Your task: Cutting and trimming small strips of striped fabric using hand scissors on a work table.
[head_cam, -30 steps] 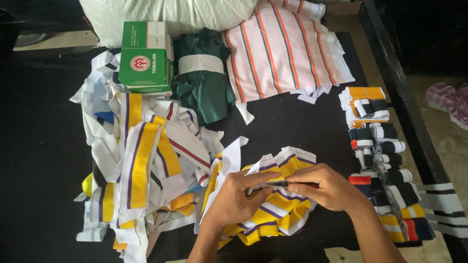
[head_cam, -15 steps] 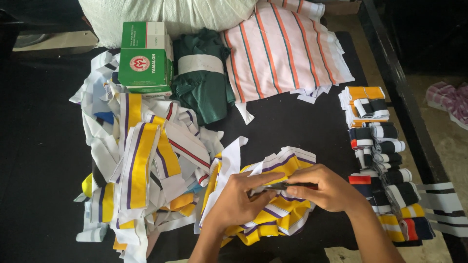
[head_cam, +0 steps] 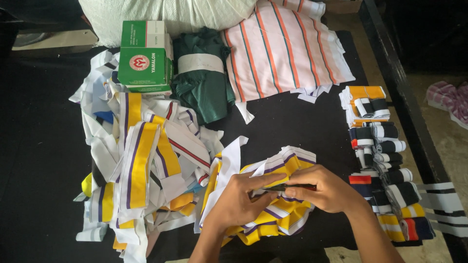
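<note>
Striped band [head_cam: 287, 168]: white knit with yellow and purple stripes, bunched into loose folds, at front centre of black worktop [head_cam: 44, 195]. Left hand [head_cam: 239, 199] pressed flat on band, fingers closed on slim dark tool [head_cam: 287, 187]. Right hand [head_cam: 329, 190] clenched around same tool, over band. Tool kind: cannot tell. Similar strips [head_cam: 141, 170] piled to left; rolled bands [head_cam: 380, 160] stacked to right.

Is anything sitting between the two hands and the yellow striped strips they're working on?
Nothing visible. The left hand and right hand both rest directly on the yellow striped strips, with a thin dark tool pinched between them.
</note>
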